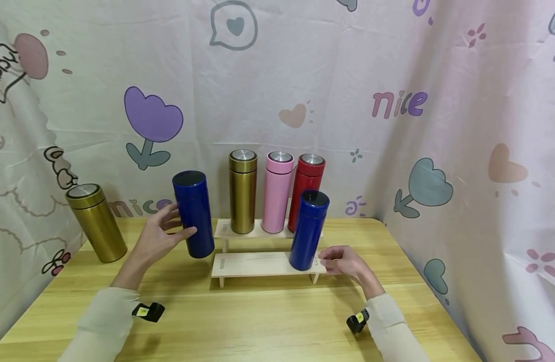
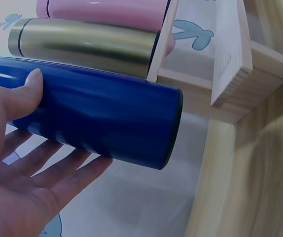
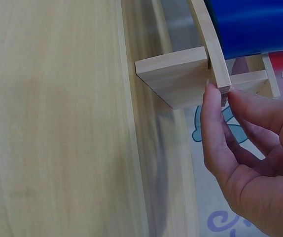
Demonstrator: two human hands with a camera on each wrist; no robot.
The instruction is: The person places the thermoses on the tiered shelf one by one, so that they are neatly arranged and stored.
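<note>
My left hand (image 1: 161, 236) grips a dark blue thermos bottle (image 1: 194, 216), thumb on one side and fingers on the other. The bottle stands nearly upright, left of a two-step wooden rack (image 1: 254, 264); in the left wrist view its base (image 2: 173, 131) is off the table. My right hand (image 1: 345, 262) pinches the right end of the rack's lower board (image 3: 215, 49) between thumb and fingers. Beside it on that board stands a second blue thermos bottle (image 1: 308, 231). Along the upper step stand gold (image 1: 243, 193), pink (image 1: 277, 193) and red (image 1: 306, 176) thermos bottles.
Another gold thermos bottle (image 1: 97, 223) stands on the wooden table (image 1: 259, 327) at the far left. A printed curtain (image 1: 268, 75) hangs behind the table and along both sides. Each sleeve carries a small black wrist camera (image 1: 150, 312).
</note>
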